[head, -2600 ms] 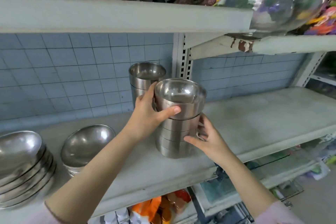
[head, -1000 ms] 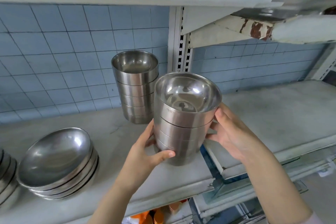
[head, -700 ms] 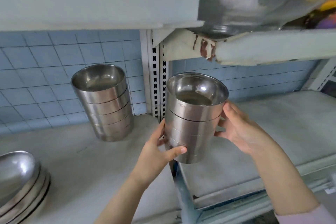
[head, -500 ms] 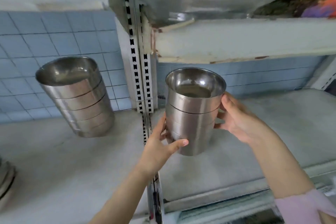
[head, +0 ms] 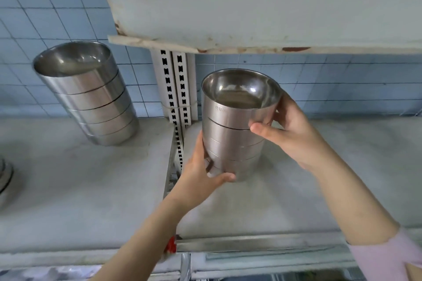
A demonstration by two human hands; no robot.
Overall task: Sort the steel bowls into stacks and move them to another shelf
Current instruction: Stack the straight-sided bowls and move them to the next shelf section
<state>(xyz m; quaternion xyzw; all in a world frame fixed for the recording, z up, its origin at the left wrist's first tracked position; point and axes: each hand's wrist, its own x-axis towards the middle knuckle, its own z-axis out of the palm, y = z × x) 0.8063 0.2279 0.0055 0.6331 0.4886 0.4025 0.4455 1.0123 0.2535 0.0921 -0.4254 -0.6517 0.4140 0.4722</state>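
I hold a stack of deep steel bowls (head: 233, 130) with both hands, just above the right shelf (head: 319, 178). My left hand (head: 201, 180) cups its base from the lower left. My right hand (head: 290, 130) grips its upper right side, thumb across the front. Whether the stack's bottom touches the shelf is hidden by my left hand. A second stack of deep steel bowls (head: 89, 96) stands on the left shelf (head: 80, 189) against the tiled wall.
A slotted white upright (head: 175, 84) divides the two shelves. A white upper shelf (head: 262, 9) hangs close above the held stack. The edge of a stack of wide shallow bowls (head: 4, 173) shows at the far left.
The stack has gone from the left shelf rightward past the upright to over the right shelf. My right hand has shifted higher on the stack. The view has panned right.
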